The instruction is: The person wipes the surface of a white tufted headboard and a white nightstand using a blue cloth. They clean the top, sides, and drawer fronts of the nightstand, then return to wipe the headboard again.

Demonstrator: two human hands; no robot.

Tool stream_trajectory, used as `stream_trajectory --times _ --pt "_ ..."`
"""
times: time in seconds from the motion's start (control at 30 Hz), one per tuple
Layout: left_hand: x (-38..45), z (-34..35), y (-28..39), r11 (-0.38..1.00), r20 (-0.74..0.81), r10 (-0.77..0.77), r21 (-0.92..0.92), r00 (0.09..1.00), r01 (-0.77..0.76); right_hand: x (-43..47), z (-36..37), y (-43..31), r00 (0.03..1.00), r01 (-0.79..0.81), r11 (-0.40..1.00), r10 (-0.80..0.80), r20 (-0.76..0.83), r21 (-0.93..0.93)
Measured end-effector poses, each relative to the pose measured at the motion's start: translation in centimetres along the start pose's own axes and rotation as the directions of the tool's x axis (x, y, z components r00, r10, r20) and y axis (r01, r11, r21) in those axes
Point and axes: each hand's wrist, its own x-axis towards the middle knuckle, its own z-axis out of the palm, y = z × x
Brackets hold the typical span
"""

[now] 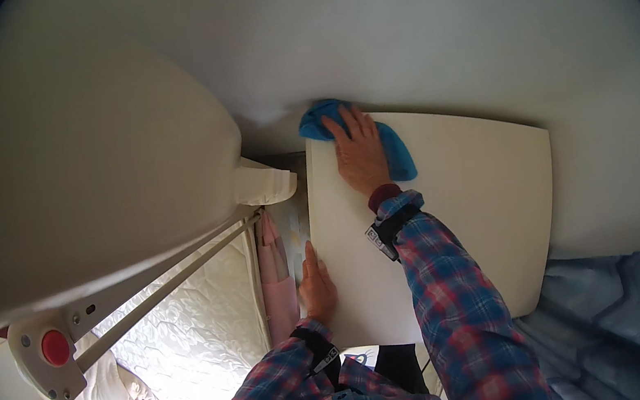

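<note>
A pale, flat-topped panel or cabinet (468, 196) stands before me against a light wall. My right hand (360, 147) presses a blue cloth (399, 154) onto its far left corner, fingers spread; part of the cloth hangs over the corner and part lies to the right of the hand. My left hand (317, 290) rests along the panel's left edge near its front, fingers pointing away from me, with nothing seen in it. Both wrists wear black straps over plaid sleeves.
At left, a bed rail bar (172, 287) with a red round button (55, 347) runs beside a quilted mattress (188, 313). Pink fabric (278, 281) hangs past the bar's far end. Blue-grey fabric (610, 312) lies at lower right. The light wall (423, 17) stands beyond the panel.
</note>
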Motion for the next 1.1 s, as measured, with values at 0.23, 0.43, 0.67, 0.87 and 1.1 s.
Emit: stream_trajectory --times 0.23,0.43,0.67,0.87,1.1 --pt "0.3 0.5 -0.2 0.978 0.035 -0.109 -0.174 0.993 0.113 -8.4 0.6 -5.1 0.986 0.148 0.979 -0.157 0.06 0.138" --pt "0.2 0.8 -0.3 0.737 0.044 -0.121 -0.665 0.992 0.12 -18.6 -1.2 -11.1 0.991 0.011 0.984 -0.034 0.128 0.178" --pt "-0.4 1.2 -2.4 0.636 0.159 -0.091 -0.75 0.983 0.18 -22.1 -1.0 -12.2 0.99 -0.126 0.983 0.116 0.078 0.132" --pt "-4.5 -0.4 -3.4 0.969 0.091 0.026 -0.249 0.996 -0.003 -21.1 -0.8 -10.9 0.997 -0.042 0.992 0.033 0.076 0.123" --pt "-7.1 -1.6 -3.6 0.958 0.151 -0.09 -0.258 0.985 0.127 -18.3 -2.1 -4.1 0.999 0.036 0.996 -0.035 -0.013 0.078"
